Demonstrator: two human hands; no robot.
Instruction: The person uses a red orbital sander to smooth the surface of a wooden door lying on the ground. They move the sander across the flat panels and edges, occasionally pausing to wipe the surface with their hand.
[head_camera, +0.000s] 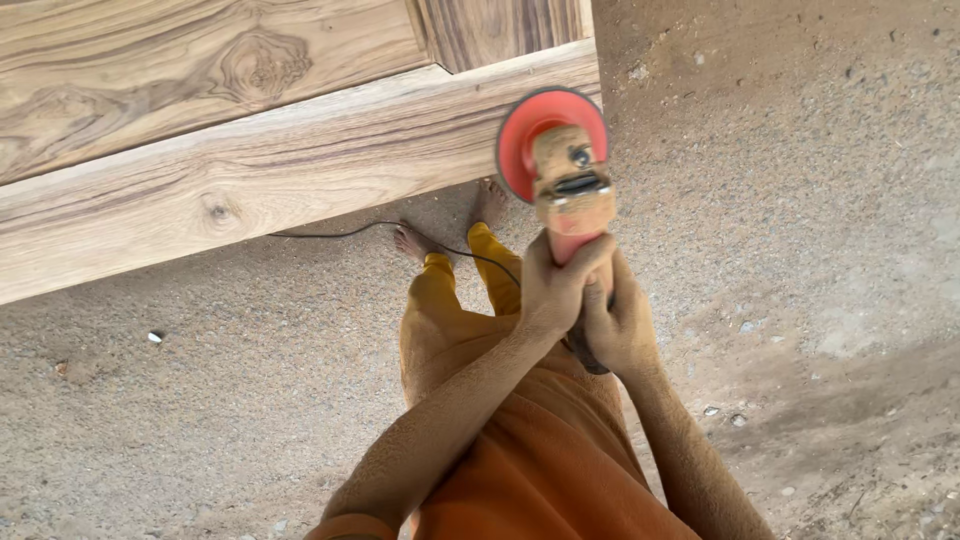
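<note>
Orange clothing (520, 470) fills the bottom of the view, with both dust-coated forearms reaching up from it. Left hand (555, 290) and right hand (620, 325) are each clamped around the body of a dust-caked angle grinder (575, 195), the left higher up, the right lower at the rear end. Its red sanding disc (530, 125) sits at the corner of a long wooden beam (250, 185), overlapping the beam's end; whether it touches the wood I cannot tell. Behind the beam lies a broader wooden panel (150, 70) with knots and strong grain. A thin black cable (400, 232) trails over the sandy ground (800, 200) beneath the beam's edge, past two bare feet (450, 225) standing just beside the wood. Small pebbles (155, 337) lie scattered about.
</note>
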